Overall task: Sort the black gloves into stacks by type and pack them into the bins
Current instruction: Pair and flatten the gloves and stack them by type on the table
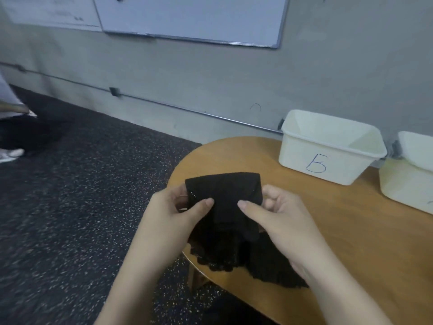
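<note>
Bin B (328, 160): a cream plastic tub, being shown at the far right part of the table (351, 231), marked with a blue hand-drawn "B" on its near wall. Only bare inner walls are being seen (the floor of the tub is hidden by its near wall).

Second bin (407, 184): being cut off by the right edge, just beside bin B; another cream piece is being seen resting across its top. Contents cannot be told.

Held glove (222, 198): a black knit glove is being held up above the table's left end, its straight flat edge pointing away toward the wall, its long axis running from the person outward (its near end is being lost against the pile).

Glove pile (246, 259): more black gloves, some with a scalloped lace-like edge, are being seen lying at the table's near rim under the hands.

Left hand (173, 214): the glove's left side is being pinched, thumb on top.

Right hand (276, 214): the glove's right side is being pinched, thumb on top, fingers curled behind.

Wall: a whiteboard (192, 17) is being seen above.
</note>
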`<action>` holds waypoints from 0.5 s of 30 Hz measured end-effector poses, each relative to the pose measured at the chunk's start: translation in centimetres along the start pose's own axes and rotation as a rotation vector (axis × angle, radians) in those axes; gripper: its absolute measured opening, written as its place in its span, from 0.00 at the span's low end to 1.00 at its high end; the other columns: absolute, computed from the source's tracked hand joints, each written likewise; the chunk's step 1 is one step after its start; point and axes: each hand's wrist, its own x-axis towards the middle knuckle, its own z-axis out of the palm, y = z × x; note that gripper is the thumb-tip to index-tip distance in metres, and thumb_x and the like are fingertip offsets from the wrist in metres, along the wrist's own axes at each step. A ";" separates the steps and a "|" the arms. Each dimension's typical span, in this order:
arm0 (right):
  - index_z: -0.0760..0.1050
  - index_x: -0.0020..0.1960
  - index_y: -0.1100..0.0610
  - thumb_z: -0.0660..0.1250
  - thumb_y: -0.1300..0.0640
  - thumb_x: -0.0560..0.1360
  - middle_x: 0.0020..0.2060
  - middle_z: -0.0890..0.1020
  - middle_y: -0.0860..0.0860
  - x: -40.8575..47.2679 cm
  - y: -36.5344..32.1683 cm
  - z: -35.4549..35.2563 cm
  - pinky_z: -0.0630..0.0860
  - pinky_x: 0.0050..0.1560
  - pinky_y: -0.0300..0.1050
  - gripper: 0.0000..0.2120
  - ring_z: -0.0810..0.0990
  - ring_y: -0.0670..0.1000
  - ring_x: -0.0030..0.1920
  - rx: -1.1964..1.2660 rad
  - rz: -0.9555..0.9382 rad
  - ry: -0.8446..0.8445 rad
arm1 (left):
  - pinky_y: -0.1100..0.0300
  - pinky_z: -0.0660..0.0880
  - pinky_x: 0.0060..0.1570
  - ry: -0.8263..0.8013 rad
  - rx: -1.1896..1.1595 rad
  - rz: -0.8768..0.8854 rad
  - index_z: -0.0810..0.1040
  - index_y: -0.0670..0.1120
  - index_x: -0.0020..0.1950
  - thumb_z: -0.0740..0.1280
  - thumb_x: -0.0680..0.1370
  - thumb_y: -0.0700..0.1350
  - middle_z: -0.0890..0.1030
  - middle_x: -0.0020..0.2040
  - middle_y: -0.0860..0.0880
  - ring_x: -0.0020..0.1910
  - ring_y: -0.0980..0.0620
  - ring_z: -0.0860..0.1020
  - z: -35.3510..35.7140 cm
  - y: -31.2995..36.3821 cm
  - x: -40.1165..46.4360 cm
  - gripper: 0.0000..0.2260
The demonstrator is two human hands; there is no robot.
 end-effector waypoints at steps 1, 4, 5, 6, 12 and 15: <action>0.84 0.51 0.51 0.72 0.54 0.78 0.44 0.88 0.55 0.5 0.0 0.3 0.83 0.55 0.60 0.04 0.88 0.55 0.46 -0.009 0.021 0.014 | 0.60 0.81 0.45 0.006 0.033 -0.005 0.86 0.53 0.54 0.73 0.79 0.44 0.88 0.46 0.55 0.45 0.59 0.85 -0.4 -0.2 0.7 0.06; 0.84 0.51 0.53 0.73 0.53 0.78 0.41 0.88 0.52 1.5 0.2 1.0 0.84 0.52 0.59 0.05 0.88 0.55 0.43 -0.019 0.084 0.040 | 0.62 0.80 0.36 0.008 0.102 -0.061 0.86 0.53 0.52 0.73 0.79 0.46 0.88 0.43 0.54 0.41 0.57 0.86 -1.0 -0.6 2.3 0.04; 0.83 0.51 0.55 0.73 0.51 0.78 0.41 0.88 0.53 1.8 0.4 1.1 0.85 0.49 0.57 0.08 0.87 0.56 0.41 -0.059 0.097 0.060 | 0.57 0.82 0.37 0.005 0.112 -0.085 0.86 0.52 0.52 0.73 0.79 0.46 0.88 0.43 0.53 0.42 0.55 0.86 -1.0 -0.8 2.7 0.03; 0.82 0.52 0.57 0.73 0.50 0.77 0.41 0.87 0.54 2.1 0.6 1.1 0.84 0.46 0.56 0.11 0.87 0.56 0.39 -0.105 0.111 0.079 | 0.54 0.83 0.36 -0.001 0.107 -0.113 0.85 0.51 0.52 0.73 0.79 0.46 0.88 0.43 0.52 0.42 0.54 0.86 -1.0 -1.0 3.1 0.03; 0.83 0.47 0.57 0.73 0.48 0.77 0.39 0.87 0.55 3.0 1.2 0.9 0.74 0.29 0.36 0.11 0.77 0.47 0.27 -0.177 0.195 0.092 | 0.56 0.80 0.27 -0.012 0.246 -0.153 0.84 0.49 0.52 0.74 0.78 0.53 0.85 0.44 0.47 0.33 0.50 0.85 -0.7 -2.6 4.3 0.09; 0.82 0.45 0.59 0.74 0.49 0.76 0.36 0.86 0.55 3.1 1.5 0.6 0.73 0.28 0.35 0.12 0.76 0.44 0.25 -0.186 0.197 0.111 | 0.53 0.82 0.30 -0.010 0.300 -0.149 0.83 0.51 0.54 0.73 0.76 0.58 0.85 0.45 0.48 0.33 0.48 0.85 -0.8 -3.1 4.5 0.13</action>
